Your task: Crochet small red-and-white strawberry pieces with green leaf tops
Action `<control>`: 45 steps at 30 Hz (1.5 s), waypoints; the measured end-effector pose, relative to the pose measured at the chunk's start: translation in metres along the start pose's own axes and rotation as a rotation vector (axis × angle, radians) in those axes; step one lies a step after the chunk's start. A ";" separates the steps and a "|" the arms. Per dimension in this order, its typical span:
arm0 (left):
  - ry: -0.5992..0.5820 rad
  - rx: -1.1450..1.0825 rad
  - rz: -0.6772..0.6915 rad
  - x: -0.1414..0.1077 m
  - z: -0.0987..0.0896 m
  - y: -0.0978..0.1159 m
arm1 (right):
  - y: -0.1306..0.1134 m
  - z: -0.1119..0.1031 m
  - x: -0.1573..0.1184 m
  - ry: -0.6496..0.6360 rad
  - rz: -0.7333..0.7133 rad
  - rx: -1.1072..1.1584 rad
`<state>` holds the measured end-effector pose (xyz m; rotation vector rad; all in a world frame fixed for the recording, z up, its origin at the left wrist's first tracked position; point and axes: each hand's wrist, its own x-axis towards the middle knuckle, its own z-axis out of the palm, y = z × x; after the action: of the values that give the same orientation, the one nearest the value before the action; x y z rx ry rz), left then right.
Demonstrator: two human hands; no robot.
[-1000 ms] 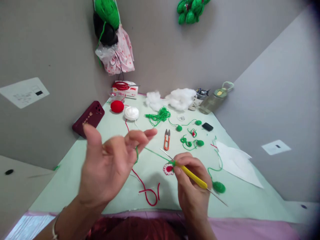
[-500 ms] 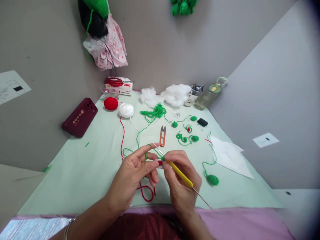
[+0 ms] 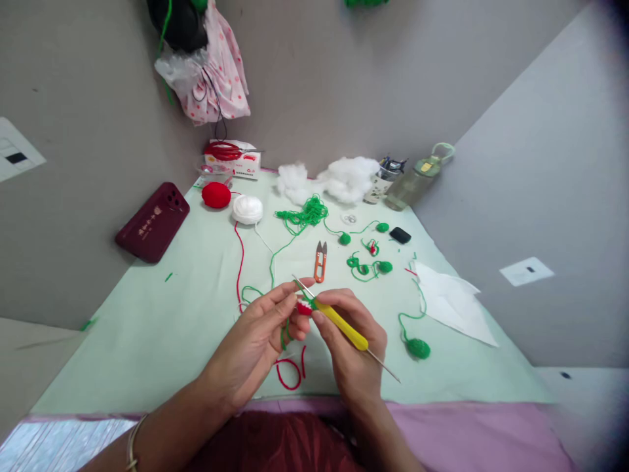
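A small red, white and green crocheted piece is pinched between the thumb and fingers of my left hand, with green yarn running over the raised forefinger. My right hand grips the yellow handle of a crochet hook. The hook's metal tip points up and left, above the piece, near the green stitches. Green yarn also loops by my left hand's lower fingers. A red yarn tail curls on the table below the hands.
Orange snips lie just beyond the hands. Farther back are a red yarn ball, a white yarn ball, tangled green yarn and white stuffing. A phone leans at left; small green pieces and a bottle are at right.
My right hand and the hook have shifted slightly left. The crocheted piece is turned, showing more of its red and white part. The camera view has tilted slightly downward.
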<state>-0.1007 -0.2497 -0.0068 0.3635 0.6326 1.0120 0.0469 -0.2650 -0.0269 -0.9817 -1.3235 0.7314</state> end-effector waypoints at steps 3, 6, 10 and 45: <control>0.002 0.076 0.043 -0.001 0.002 0.000 | 0.000 0.001 0.001 0.008 0.070 0.045; 0.021 0.141 0.073 -0.001 0.003 0.000 | 0.003 0.001 0.001 -0.005 0.094 0.128; 0.015 0.201 0.113 -0.002 0.001 0.000 | 0.010 -0.004 -0.002 -0.024 0.081 0.265; 0.068 0.452 0.300 -0.006 -0.009 -0.002 | -0.012 -0.017 -0.005 -0.140 -0.267 -0.178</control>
<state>-0.1074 -0.2556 -0.0133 0.8432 0.8884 1.1663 0.0617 -0.2770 -0.0181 -0.8825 -1.6274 0.4917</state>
